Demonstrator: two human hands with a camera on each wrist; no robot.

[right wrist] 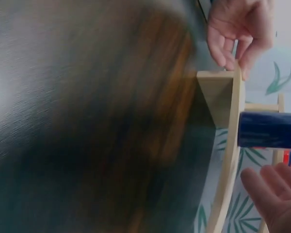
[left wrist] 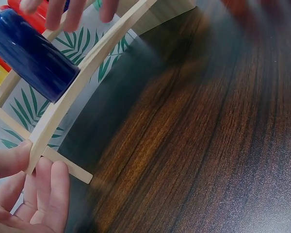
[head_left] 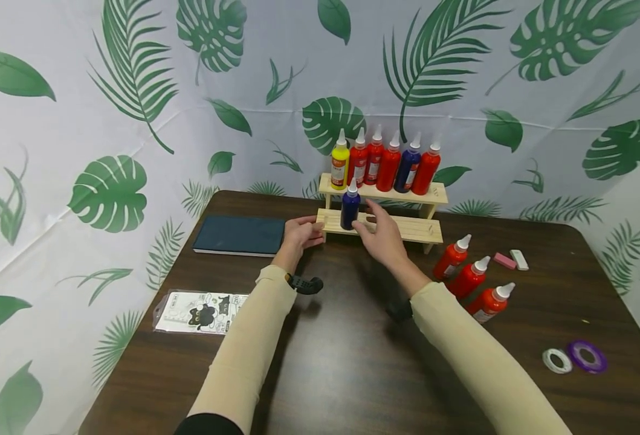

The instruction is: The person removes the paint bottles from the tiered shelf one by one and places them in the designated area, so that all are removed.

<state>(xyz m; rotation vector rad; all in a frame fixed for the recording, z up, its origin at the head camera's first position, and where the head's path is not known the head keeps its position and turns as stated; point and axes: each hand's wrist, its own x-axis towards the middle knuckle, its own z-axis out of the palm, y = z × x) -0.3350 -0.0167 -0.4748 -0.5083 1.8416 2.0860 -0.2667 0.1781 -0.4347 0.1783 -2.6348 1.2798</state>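
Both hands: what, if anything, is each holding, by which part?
The left hand pinches the wooden rack by its lower shelf's left end; the right hand, beside the front blue bottle, holds nothing.

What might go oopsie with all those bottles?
Two things, maybe. The right hand is close beside the round, dark-blue plastic bottle with a white pointed cap, so a bump might knock it over. And the left hand pinches the left end of the pale wooden two-tier rack; a tug there could wobble the six red, yellow and blue plastic bottles standing close together up top.
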